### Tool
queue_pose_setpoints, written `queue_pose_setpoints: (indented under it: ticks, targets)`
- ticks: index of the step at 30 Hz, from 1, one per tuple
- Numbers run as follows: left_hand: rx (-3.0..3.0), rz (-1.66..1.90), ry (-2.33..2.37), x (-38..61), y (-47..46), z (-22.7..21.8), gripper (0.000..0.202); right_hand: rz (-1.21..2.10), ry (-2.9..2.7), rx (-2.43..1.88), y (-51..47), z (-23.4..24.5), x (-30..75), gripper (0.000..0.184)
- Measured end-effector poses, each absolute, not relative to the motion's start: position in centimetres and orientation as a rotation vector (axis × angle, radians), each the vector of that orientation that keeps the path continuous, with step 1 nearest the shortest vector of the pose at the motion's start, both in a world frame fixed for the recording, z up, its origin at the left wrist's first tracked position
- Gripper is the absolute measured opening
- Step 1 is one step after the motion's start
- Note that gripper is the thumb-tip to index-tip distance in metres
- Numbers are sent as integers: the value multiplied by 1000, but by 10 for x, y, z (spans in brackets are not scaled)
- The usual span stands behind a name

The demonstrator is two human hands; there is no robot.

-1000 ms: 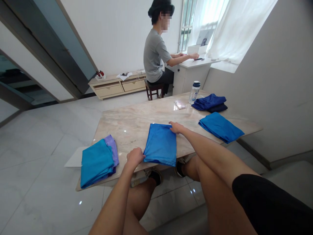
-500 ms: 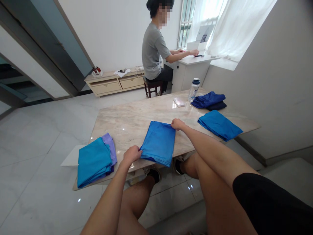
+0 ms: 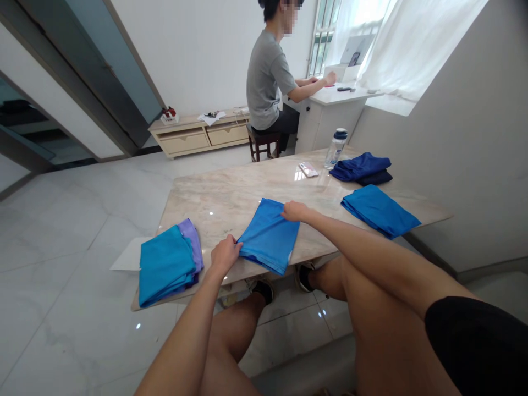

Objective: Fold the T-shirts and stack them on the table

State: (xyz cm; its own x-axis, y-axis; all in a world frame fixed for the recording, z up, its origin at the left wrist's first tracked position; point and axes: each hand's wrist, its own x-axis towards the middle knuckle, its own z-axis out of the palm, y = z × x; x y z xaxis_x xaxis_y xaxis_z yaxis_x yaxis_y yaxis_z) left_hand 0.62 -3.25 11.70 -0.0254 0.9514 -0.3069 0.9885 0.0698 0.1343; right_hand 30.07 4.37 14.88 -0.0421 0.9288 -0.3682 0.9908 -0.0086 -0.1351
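A folded blue cloth (image 3: 270,236) lies at the front edge of the marble-patterned table (image 3: 223,187), its near edge reaching the table's rim. My left hand (image 3: 226,254) pinches its left corner. Across the far right part of the cloth, my right hand (image 3: 295,212) is closed on the fabric, and creases run from it toward the left hand. Left of my left hand rests a stack with a folded teal cloth (image 3: 165,267) on top and a purple cloth (image 3: 192,242) showing beneath it. To the right lies another folded blue cloth (image 3: 379,209).
Dark blue cloths (image 3: 363,168) lie at the far right beside a water bottle (image 3: 336,148) and a phone (image 3: 308,169). Beyond the table, a person (image 3: 268,82) sits on a stool at a white desk (image 3: 330,110). A low cabinet (image 3: 185,143) stands along the wall.
My right hand has moved from the cloth's far right corner inward onto its far edge, drawing creases in the fabric. My left hand keeps the left corner. The view has shifted slightly.
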Motion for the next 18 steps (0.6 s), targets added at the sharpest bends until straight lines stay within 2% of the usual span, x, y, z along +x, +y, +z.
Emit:
queue_pose_setpoints:
  ticks: [2,4,5,7,10,14,18]
  targets:
    - [1997,-199,2005,8,-35,119,35,-532,2179,1842,19,149,274,51]
    - [2016,-231,1985,9,-35,119,34,-423,2317,1540,-15,146,247,64]
    - [2015,-248,1981,9,-35,120,34,-352,2391,1405,-32,143,235,64]
    - [2012,-272,1981,8,-34,120,34,-234,2506,1209,-64,137,215,53]
    - [2022,-272,1986,8,-34,120,34,-145,2512,1101,-92,129,195,20]
    - [2031,-262,1986,8,-36,121,36,-92,2407,1136,-97,124,186,28]
    - [2029,-256,1998,7,-36,120,37,-119,2394,1156,-92,125,189,25]
